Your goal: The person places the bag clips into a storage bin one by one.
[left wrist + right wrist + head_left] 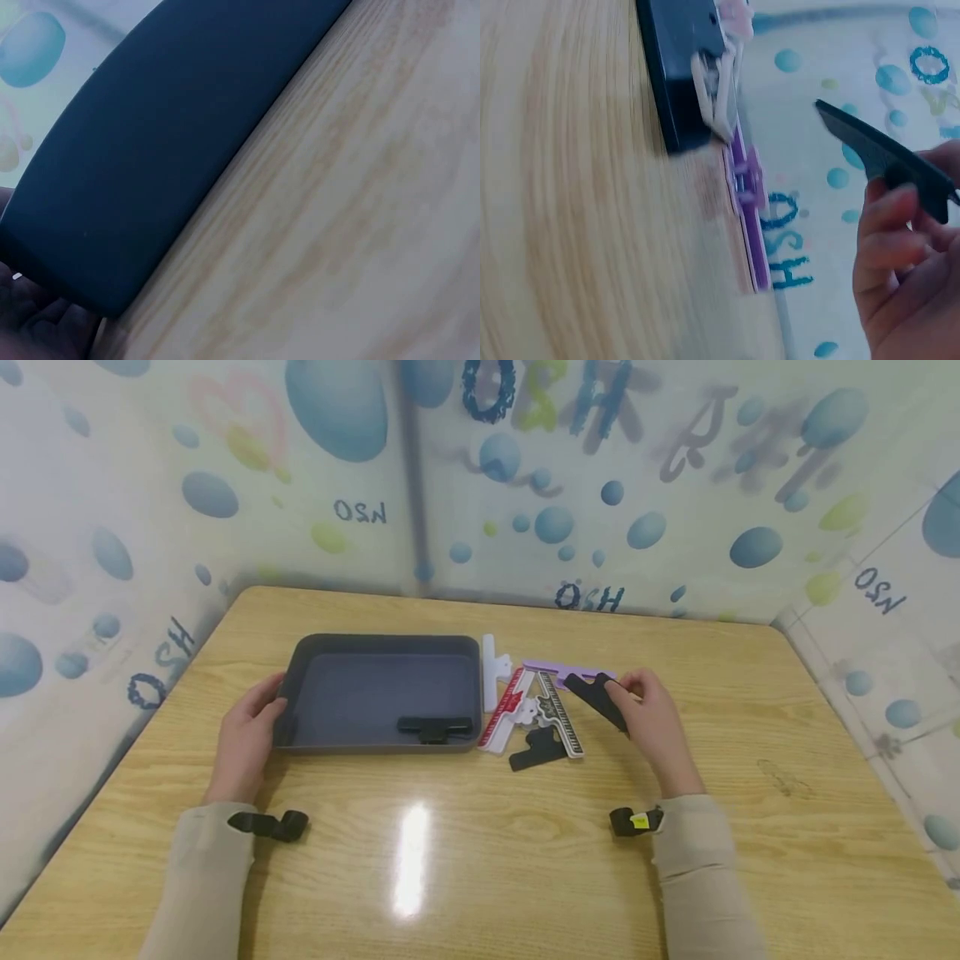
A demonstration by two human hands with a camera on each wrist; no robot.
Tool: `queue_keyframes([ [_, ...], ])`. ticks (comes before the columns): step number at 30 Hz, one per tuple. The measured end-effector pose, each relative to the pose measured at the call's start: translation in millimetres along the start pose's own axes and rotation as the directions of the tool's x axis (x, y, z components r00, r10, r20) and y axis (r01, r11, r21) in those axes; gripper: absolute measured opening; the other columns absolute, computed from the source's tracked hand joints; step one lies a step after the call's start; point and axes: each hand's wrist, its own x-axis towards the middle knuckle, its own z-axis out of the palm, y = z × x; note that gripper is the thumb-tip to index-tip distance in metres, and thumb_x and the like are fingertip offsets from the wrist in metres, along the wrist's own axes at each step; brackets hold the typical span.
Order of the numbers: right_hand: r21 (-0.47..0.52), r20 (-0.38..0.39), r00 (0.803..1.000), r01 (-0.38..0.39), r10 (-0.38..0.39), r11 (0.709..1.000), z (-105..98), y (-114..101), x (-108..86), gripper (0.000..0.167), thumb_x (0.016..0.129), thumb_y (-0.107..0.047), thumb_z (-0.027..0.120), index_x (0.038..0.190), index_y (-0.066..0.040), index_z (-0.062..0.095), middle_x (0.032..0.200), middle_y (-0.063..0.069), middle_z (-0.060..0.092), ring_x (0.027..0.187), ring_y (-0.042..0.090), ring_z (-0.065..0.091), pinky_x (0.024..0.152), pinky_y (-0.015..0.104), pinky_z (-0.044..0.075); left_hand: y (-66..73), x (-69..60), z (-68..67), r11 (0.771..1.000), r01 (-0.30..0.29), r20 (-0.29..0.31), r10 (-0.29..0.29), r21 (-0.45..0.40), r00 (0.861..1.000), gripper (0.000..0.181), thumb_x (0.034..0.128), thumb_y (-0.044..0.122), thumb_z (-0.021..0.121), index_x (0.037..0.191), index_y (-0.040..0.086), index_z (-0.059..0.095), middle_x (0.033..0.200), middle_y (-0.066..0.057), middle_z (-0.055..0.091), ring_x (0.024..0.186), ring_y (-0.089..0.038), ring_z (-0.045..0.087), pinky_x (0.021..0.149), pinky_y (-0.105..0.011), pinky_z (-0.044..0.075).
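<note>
Head: round-cornered tray (360, 693), straight-edged clip (595, 696)

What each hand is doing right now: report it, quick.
Left hand: closed, gripping the dark grey rectangular tray by its left side.
Right hand: closed, pinching a long, flat-edged black clip.

And there's the wood-grain tabletop (525, 860), dark tray (375, 748) sitting toward its far left corner! Beside it, toward the right edge: a white clip (490, 675) reaching closest to the far edge, a purple clip (551, 667) nearly parallel with that edge, red-and-white clip (501, 714) and black-and-white clip (563, 718) slanting, black clip (537, 758) farthest from it!
</note>
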Motion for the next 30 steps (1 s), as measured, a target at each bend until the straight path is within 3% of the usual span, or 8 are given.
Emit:
queue_keyframes([
  [3,0.121,-0.001,1.000,-0.002,0.002,0.993,5.3,-3.6,0.3,0.045,0.085,-0.048,0.052,0.106,-0.010,0.043,0.115,0.011,0.052,0.061,0.020,0.053,0.045,0.026,0.044,-0.2,0.0,-0.3,1.000,-0.004,-0.003,0.004,-0.006,1.000,0.043,0.0955,0.029,0.039,0.138,0.021,0.036,0.141,-0.001,0.033,0.125,-0.018,0.034,0.104,-0.037,0.026],
  [7,0.231,-0.009,1.000,0.006,-0.004,0.973,12.7,-9.5,-0.4,0.044,0.084,-0.047,0.054,0.108,-0.011,0.044,0.111,0.009,0.054,0.065,0.017,0.053,0.047,0.023,0.043,0.5,-0.4,-0.6,1.000,-0.003,-0.002,0.003,-0.004,1.000,0.044,0.0952,0.031,0.040,0.137,0.021,0.036,0.141,-0.001,0.033,0.125,-0.018,0.034,0.104,-0.037,0.027],
  [17,0.393,0.045,0.999,0.003,-0.022,0.920,35.2,-22.0,-6.1,0.040,0.086,-0.041,0.055,0.108,-0.008,0.050,0.095,0.010,0.049,0.066,0.015,0.048,0.049,0.021,0.045,0.9,-0.5,0.8,1.000,-0.020,0.009,0.020,-0.005,1.000,0.043,0.0956,0.029,0.039,0.138,0.019,0.036,0.141,-0.004,0.034,0.125,-0.018,0.034,0.104,-0.038,0.026],
  [22,0.436,0.075,0.997,-0.022,-0.013,0.900,46.3,-28.5,-9.6,0.035,0.087,-0.037,0.055,0.106,-0.008,0.049,0.090,0.007,0.048,0.063,0.012,0.045,0.047,0.022,0.043,0.1,0.7,1.9,1.000,-0.015,0.005,0.015,-0.006,1.000,0.043,0.0956,0.027,0.040,0.138,0.018,0.036,0.141,-0.004,0.034,0.126,-0.019,0.033,0.104,-0.038,0.026],
  [30,0.440,0.189,0.981,-0.039,-0.049,0.897,77.8,-42.6,-16.6,0.030,0.086,-0.035,0.059,0.097,-0.008,0.048,0.087,0.010,0.051,0.063,0.017,0.047,0.047,0.022,0.041,-0.1,1.1,-0.2,1.000,-0.003,-0.011,0.003,-0.001,1.000,0.043,0.0955,0.027,0.040,0.138,0.018,0.036,0.141,-0.003,0.034,0.126,-0.019,0.032,0.104,-0.037,0.027],
])
